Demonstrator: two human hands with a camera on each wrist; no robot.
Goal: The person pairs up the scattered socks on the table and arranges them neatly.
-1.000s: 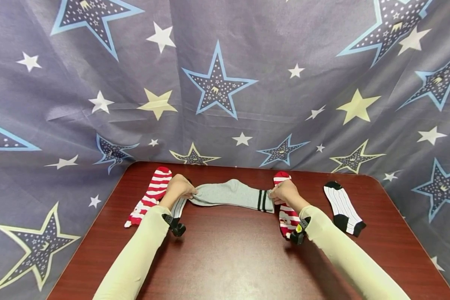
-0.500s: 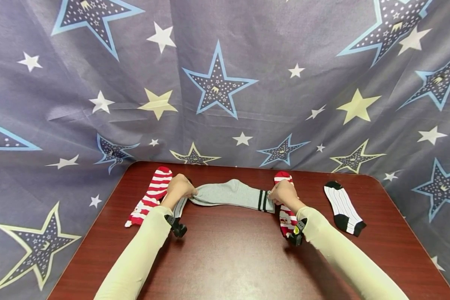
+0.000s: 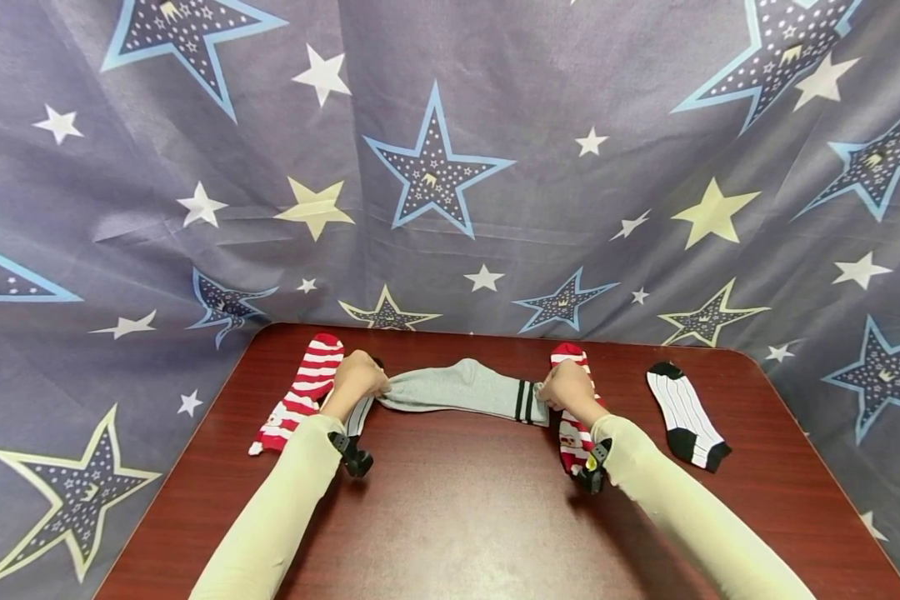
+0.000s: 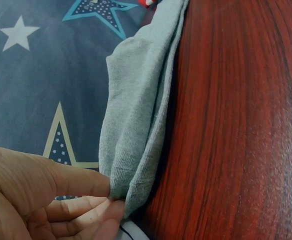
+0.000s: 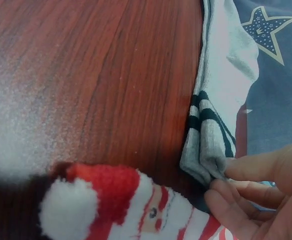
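Observation:
A pair of grey socks [image 3: 457, 387], laid one over the other, stretches sideways between my hands. My left hand [image 3: 358, 379] pinches the toe end between thumb and fingers; the left wrist view shows both layers of grey knit [image 4: 136, 110] gathered at the fingertips. At the other end, my right hand [image 3: 570, 387] pinches the cuffs, beside the two black bands [image 5: 206, 117]. Under my right hand lies a red-and-white striped sock [image 3: 576, 437], its Santa face and white pompom showing in the right wrist view. A white sock with dark stripes [image 3: 356, 417] is partly hidden beneath my left hand.
Another red-and-white striped sock [image 3: 303, 392] lies at the left of the brown table [image 3: 457, 517]. Toward the right lies a white sock with black toe and heel [image 3: 686, 417]. A star-patterned cloth [image 3: 435, 275] hangs behind the table's far edge.
My left hand has shifted very slightly left, and the toe end looks more bunched. My right wrist has moved slightly left; the cuffs stay in my right fingers.

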